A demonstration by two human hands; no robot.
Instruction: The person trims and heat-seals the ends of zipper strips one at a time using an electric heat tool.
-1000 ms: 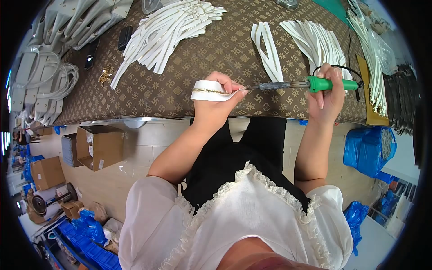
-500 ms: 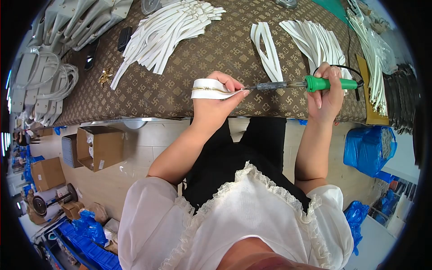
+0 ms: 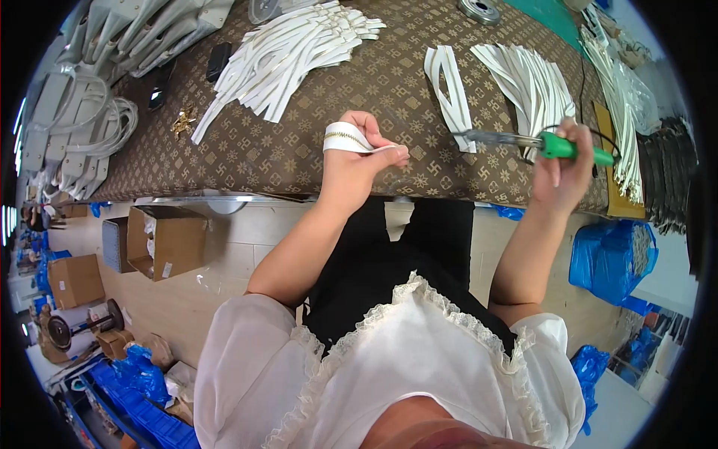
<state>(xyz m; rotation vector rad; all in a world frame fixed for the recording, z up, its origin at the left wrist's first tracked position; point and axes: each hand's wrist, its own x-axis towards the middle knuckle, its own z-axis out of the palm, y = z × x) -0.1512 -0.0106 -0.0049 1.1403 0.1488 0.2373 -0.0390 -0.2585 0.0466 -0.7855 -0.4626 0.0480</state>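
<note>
My left hand (image 3: 357, 161) pinches a white zipper (image 3: 345, 138) with metallic teeth, looped over the back of the hand; its end lies between thumb and fingertips. My right hand (image 3: 562, 170) is closed round the green handle of a soldering iron (image 3: 555, 146). The iron's metal shaft points left, its tip over the lower end of a folded white zipper (image 3: 447, 93) lying on the table; I cannot tell whether they touch. Beyond the iron fans a bundle of white zippers (image 3: 527, 82). A larger pile of white zippers (image 3: 295, 56) lies at the back left.
Brown patterned cloth covers the table (image 3: 262, 161). Gold-coloured small parts (image 3: 182, 123) and a black box-like object (image 3: 218, 61) lie left. Pale bags (image 3: 82, 142) crowd the left edge, and a round metal piece (image 3: 479, 10) sits at the back. A cardboard box (image 3: 168, 243) stands on the floor.
The soldering iron has moved right, away from the zipper end in my left hand. My right hand has shifted right and slightly down. My left hand keeps its pinch on the zipper.
</note>
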